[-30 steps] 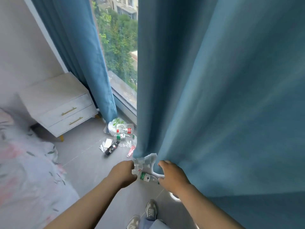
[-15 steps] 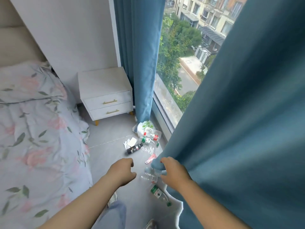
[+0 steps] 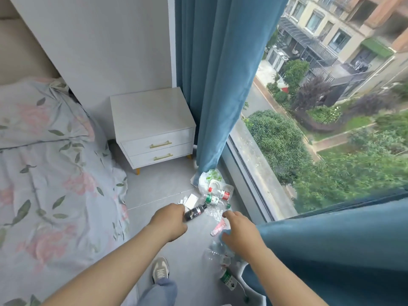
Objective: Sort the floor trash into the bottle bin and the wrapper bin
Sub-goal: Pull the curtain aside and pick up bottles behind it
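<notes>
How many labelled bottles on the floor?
4: dark bottle, green-label bottle and red-label bottle in the pile by the white bag; second green-label bottle by the near curtain. More may hide in the crumpled clear plastic.

Left grip (image 3: 170, 221) and right grip (image 3: 239, 230) hover over the grey floor (image 3: 159, 188); a dark plastic bottle (image 3: 195, 213) lies at the left's one o'clock.
</notes>
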Available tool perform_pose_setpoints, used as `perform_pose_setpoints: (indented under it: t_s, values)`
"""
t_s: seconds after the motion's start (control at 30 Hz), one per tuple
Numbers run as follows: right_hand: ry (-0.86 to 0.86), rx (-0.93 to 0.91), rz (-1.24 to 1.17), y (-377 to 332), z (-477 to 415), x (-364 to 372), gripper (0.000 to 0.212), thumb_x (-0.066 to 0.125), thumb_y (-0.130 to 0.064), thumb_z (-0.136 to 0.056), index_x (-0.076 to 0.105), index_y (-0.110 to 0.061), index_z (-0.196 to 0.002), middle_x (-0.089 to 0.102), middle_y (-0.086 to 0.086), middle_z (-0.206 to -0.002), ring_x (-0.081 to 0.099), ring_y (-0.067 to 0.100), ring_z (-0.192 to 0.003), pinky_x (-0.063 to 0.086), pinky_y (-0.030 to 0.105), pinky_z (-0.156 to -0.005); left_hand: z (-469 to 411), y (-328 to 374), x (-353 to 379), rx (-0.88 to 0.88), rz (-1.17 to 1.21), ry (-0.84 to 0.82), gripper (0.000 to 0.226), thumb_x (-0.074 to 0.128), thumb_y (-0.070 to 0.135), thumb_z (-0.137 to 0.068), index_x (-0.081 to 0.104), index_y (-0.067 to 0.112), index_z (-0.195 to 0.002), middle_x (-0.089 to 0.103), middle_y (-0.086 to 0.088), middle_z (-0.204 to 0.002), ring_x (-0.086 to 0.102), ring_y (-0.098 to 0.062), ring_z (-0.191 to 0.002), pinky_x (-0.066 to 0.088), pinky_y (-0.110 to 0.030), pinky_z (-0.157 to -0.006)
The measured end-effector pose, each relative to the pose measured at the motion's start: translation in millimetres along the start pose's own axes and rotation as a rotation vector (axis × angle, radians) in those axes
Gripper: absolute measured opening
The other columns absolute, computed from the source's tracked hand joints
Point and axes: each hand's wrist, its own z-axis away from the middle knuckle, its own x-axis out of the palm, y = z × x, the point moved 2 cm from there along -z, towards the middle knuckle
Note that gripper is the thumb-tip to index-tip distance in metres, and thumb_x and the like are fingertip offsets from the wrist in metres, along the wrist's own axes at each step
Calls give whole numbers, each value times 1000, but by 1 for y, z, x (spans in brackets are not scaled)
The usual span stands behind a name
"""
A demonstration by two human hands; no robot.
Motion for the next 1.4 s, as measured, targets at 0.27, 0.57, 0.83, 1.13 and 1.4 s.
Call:
perform_pose_setpoints:
  t_s: [0.27, 0.57, 0.83, 1.13, 1.4]
  values:
    - [23, 19, 27, 17, -126, 28, 47, 57, -22, -85, 47, -19, -130, 55, 2, -122, 57, 24, -107, 47, 31, -78, -120, -26, 14, 29, 67, 52, 36, 54, 28, -87, 54, 15, -121, 56, -4, -122, 56, -25, -110, 47, -33, -90]
    - [71, 48, 64, 106, -309, 166, 50, 60, -24, -84, 46, -19, -132, 56, 5, -124, 56, 25, -111, 48, 32, -82, -316, -65, 151, 26, 56, 61, 36, 54, 25, -87, 53, 15, -121, 56, -5, -122, 57, -26, -109, 48, -32, -88]
    - [149, 35, 110, 185, -462, 312, 47, 60, -20, -86, 47, -18, -130, 55, 5, -125, 56, 26, -110, 45, 32, -83, -486, -111, 294, 113, -58, 113, 34, 53, 25, -87, 53, 12, -119, 57, -6, -120, 56, -26, -110, 47, -36, -92]
    - [301, -33, 344, 237, -528, 390, 41, 57, -18, -87, 49, -16, -127, 56, 5, -122, 57, 26, -109, 52, 36, -83, -578, -125, 371, 256, -254, 232, 33, 52, 22, -85, 52, 14, -117, 57, -6, -117, 57, -29, -106, 49, -37, -86]
    - [270, -6, 379, 256, -512, 393, 43, 61, -24, -84, 51, -16, -125, 59, 3, -119, 58, 24, -108, 52, 33, -81, -554, -130, 400, 244, -193, 193, 35, 55, 34, -86, 54, 17, -118, 59, 0, -119, 55, -23, -109, 48, -33, -89]
